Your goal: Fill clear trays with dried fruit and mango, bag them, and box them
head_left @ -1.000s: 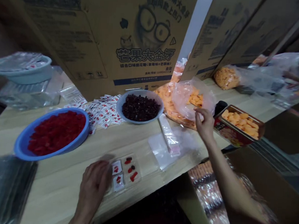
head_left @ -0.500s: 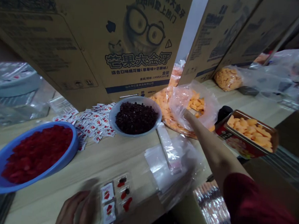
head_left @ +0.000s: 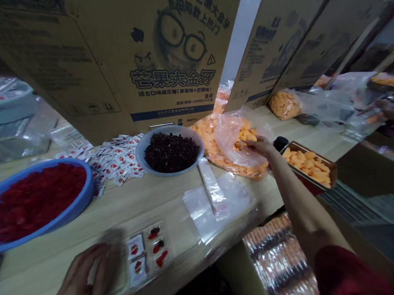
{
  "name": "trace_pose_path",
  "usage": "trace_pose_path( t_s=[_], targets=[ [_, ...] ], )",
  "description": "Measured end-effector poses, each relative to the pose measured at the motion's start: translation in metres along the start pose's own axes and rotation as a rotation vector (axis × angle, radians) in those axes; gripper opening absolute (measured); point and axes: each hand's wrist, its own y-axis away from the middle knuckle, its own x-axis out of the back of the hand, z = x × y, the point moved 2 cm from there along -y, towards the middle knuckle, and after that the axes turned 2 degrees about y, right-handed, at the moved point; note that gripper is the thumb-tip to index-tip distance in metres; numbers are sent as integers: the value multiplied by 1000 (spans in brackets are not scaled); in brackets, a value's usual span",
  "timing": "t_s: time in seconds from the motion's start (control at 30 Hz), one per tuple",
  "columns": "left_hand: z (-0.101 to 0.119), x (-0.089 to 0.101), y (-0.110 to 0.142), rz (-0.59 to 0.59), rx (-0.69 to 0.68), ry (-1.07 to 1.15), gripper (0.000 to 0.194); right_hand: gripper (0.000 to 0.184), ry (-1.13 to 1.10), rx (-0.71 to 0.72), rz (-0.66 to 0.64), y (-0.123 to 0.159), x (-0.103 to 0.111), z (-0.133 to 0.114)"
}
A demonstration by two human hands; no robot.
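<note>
Blue basin (head_left: 89, 189) w/ red pieces (head_left: 39, 201) on L side of table (head_left: 117, 209), our L hand (head_left: 83, 270) half curled, grip we cannot tell, beside clear tray (head_left: 148, 246) nr front edge, open bag (head_left: 227, 134) toward back edge, our R hand (head_left: 262, 146) touching its orange pieces (head_left: 247, 132), closed or not we cannot tell.

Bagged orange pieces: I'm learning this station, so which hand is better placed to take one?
Right hand, probably: it is at the orange pieces in the open bag; the left hand is beside the tray.

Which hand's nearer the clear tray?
Left. Left hand is close on the left of the tray; right hand is farther off, beyond it to the right, at the open bag.
</note>
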Motion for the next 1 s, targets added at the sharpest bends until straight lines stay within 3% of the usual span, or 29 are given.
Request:
trace_pose_path(
  t_s=[0.2,0.3,0.43,0.57,0.67,0.77,0.9,1.0],
  targets=[
    [37,-3,-18,79,-125,112,24,20,-312,-88,-25,31,-1,-18],
    [54,-8,-25,92,-120,230,21,18,-456,-77,-130,67,-16,-36],
    [80,-15,-26,14,29,514,20,24,-640,-95,-483,151,-76,-42],
    [93,-24,-13,-265,318,1039,35,27,-686,-203,-855,253,-166,-26],
    [81,-22,6,-390,448,1325,47,25,-719,-322,-1082,317,-224,-11],
    [51,-14,26,-269,515,1325,49,24,-659,-395,-1182,355,-262,-1],
    [7,-4,42,-5,553,1081,47,28,-582,-473,-1083,368,-283,6],
    [-8,-4,41,117,516,822,39,30,-586,-478,-1015,364,-286,9]
  ],
)
